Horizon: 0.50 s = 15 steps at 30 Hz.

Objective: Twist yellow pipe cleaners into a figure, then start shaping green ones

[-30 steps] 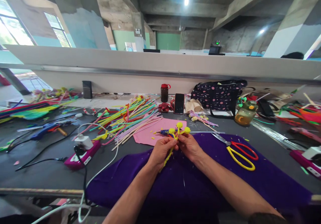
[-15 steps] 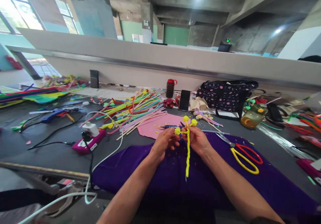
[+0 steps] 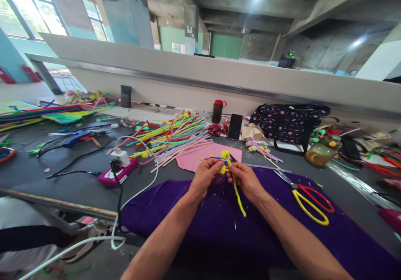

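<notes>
A yellow pipe-cleaner stem (image 3: 239, 201) with small round yellow blooms is held up over the purple cloth (image 3: 206, 225). My right hand (image 3: 248, 180) pinches the stem below its top, and the lower end hangs down, slanting to the right. With thumb and forefinger, my left hand (image 3: 205, 179) grips a short side branch at a yellow bloom (image 3: 223, 170). Another bloom (image 3: 225, 154) stands at the top of the stem; fingers partly cover the joints. To the right lie scissors (image 3: 296, 187) with one red and one yellow handle.
Coloured pipe cleaners (image 3: 169, 136) are heaped behind pink sheet (image 3: 191, 159). At left are a blue glue gun (image 3: 78, 139) and a purple power strip (image 3: 117, 173) with trailing cables. A phone (image 3: 234, 127), a dark bottle (image 3: 217, 112) and a dotted bag (image 3: 283, 121) stand behind.
My left hand has closed in on the branch and its bloom. The stem has tilted, its lower end swinging right. The camera view has turned slightly left.
</notes>
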Each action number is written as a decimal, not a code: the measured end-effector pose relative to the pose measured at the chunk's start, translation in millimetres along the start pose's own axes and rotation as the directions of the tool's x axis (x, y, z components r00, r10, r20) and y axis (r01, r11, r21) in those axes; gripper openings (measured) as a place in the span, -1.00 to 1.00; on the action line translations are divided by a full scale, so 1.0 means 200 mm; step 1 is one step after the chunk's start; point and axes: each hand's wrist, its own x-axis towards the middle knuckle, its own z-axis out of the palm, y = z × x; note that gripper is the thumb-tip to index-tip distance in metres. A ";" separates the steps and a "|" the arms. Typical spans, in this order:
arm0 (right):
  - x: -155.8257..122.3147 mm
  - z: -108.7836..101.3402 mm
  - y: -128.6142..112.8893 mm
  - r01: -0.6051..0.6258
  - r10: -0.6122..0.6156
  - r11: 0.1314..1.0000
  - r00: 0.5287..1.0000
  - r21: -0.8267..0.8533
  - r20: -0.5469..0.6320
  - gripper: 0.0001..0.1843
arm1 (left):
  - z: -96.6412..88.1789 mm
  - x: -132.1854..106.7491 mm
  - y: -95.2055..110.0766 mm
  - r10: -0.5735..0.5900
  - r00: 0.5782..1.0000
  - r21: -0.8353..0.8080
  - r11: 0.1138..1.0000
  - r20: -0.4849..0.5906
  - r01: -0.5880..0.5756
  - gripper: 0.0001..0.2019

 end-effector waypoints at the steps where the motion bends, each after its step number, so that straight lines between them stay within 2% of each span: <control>1: 0.00 -0.01 0.00 -0.007 0.006 1.000 1.000 0.023 0.025 -0.78 | -0.01 0.00 0.00 -0.019 1.000 -0.025 1.000 0.009 0.019 -0.64; 7: -0.01 0.00 -0.02 -0.037 -0.003 0.977 0.983 0.211 0.186 -0.81 | 0.00 0.00 -0.02 -0.094 0.993 -0.059 0.993 0.064 0.098 -0.70; 12: -0.02 0.02 0.03 -0.101 0.039 0.958 0.973 0.269 0.229 -0.81 | 0.04 -0.02 -0.04 0.004 0.989 -0.079 0.997 0.150 0.008 -0.76; 15: -0.02 0.03 0.06 -0.150 0.069 0.949 0.957 0.276 0.282 -0.78 | 0.05 -0.02 -0.04 0.029 0.990 -0.087 0.996 0.141 -0.017 -0.80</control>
